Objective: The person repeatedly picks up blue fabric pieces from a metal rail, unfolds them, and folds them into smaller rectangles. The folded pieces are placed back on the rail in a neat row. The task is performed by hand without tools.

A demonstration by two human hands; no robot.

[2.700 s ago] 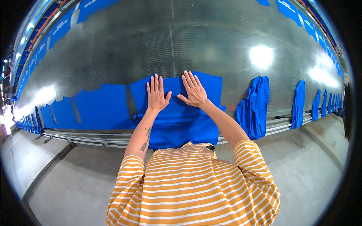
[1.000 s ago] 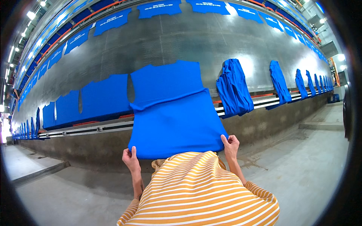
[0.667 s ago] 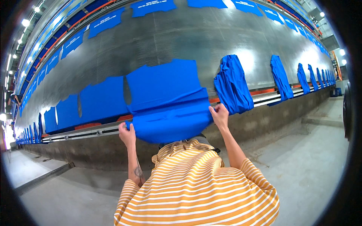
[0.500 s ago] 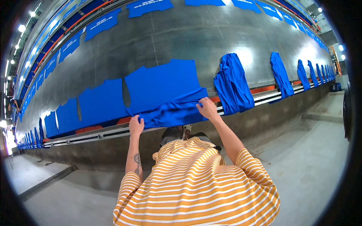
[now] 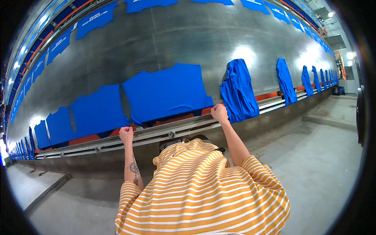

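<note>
A blue shirt lies spread on the long dark grey table, nearly smooth, its lower edge along the near side with slight creases at the lower right. Close to its lower left corner, my left hand is closed, fingers curled in. My right hand is closed too, its fingers right by the shirt's lower right corner. Whether cloth is pinched in either hand is hidden. Just beyond my right hand, another blue shirt lies bunched in a narrow strip over the edge.
Metal rails with an orange-red strip run along the near table edge. More flat blue shirts lie to the left. Bunched ones continue right. Printed blue shirts line the far side. Below is a concrete floor.
The bunched lower part of the shirt now lies flat, uncovering the rails. My left hand has moved left and slightly down, my right hand slightly right, so they are farther apart.
</note>
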